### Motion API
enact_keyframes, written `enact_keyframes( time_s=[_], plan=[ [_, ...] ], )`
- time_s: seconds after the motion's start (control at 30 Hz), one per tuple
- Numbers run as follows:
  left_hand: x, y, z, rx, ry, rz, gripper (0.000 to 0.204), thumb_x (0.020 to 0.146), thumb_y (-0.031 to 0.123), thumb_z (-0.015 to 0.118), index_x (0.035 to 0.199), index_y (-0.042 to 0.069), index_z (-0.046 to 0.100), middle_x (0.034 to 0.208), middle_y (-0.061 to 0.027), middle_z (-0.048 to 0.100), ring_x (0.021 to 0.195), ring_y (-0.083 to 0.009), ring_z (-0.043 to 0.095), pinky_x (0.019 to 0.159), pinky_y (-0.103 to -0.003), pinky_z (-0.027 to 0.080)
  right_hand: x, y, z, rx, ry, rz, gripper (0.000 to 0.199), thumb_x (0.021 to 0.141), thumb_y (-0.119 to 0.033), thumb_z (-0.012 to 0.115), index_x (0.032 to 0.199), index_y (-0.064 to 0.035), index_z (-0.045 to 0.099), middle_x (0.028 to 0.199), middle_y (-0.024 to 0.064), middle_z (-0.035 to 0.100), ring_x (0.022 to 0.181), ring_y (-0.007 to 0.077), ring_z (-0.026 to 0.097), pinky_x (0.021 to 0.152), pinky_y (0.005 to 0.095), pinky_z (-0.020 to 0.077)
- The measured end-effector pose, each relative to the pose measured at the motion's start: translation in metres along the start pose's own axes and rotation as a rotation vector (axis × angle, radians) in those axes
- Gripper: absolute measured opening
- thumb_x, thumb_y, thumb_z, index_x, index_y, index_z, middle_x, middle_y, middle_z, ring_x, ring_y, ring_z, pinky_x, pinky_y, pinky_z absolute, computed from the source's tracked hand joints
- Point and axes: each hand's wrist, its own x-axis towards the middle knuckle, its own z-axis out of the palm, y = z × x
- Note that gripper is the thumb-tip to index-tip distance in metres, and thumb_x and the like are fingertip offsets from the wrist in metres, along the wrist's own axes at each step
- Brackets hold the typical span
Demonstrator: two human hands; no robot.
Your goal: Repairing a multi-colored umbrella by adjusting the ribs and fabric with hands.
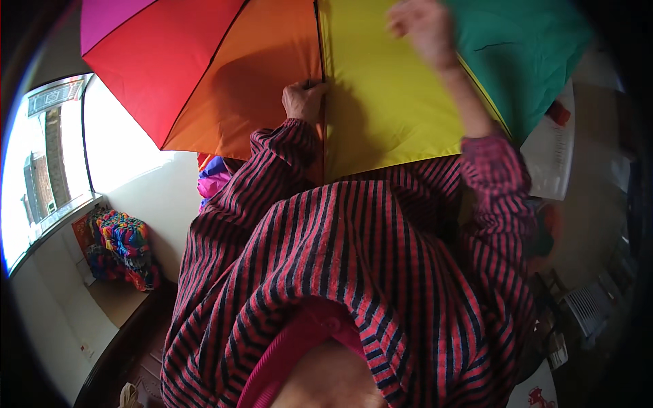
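You see the umbrella in panels: magenta far left, then red, orange, yellow, green far right. Your sleeves carry red-and-navy stripes. Near left, a multicoloured bundle: blue, green, red, yellow.

One head-worn fisheye view looks steeply down the striped sleeves, close onto the rainbow umbrella.

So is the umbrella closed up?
No, the umbrella is spread wide open, its pink, red, orange, yellow and green panels stretched out.
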Motion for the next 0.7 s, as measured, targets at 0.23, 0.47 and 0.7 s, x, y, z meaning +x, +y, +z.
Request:
enact_keyframes(
  time_s=[0.23,0.47,0.7],
  plan=[
    [-0.005,0.013,-0.005,-0.201,-0.095,-0.175,0.015,0.079,0.012,0.064,0.086,-0.001,0.067,0.065,-0.0069,0.063,0.05,-0.0148,0.058,0.043,-0.027,0.047,-0.035,0.047,0.104,-0.762,-0.16,-0.157,0.008,0.079,-0.006,0.051,0.082,-0.0002,0.054,0.072,0.015,0.06,0.062,0.0296,0.061,0.054,0.0382,0.0482],
    [-0.01,0.028,-0.003,-0.264,-0.118,-0.257,0.014,0.079,0.012,0.064,0.087,0.0,0.067,0.066,-0.0058,0.062,0.049,-0.0141,0.056,0.044,-0.026,0.046,-0.041,0.055,0.12,-0.93,0.085,-0.103,0.004,0.076,-0.007,0.055,0.076,-0.0029,0.056,0.073,0.0174,0.06,0.063,0.0324,0.062,0.053,0.044,0.0481],
    [-0.005,0.017,-0.003,-0.255,-0.084,-0.195,0.015,0.078,0.011,0.065,0.087,0.0,0.067,0.067,-0.0056,0.062,0.049,-0.0132,0.054,0.044,-0.026,0.043,-0.072,0.038,0.133,-0.902,-0.123,-0.024,0.009,0.077,-0.013,0.057,0.078,-0.0052,0.061,0.078,0.017,0.062,0.07,0.0312,0.064,0.057,0.0422,0.0508]
  ],
)
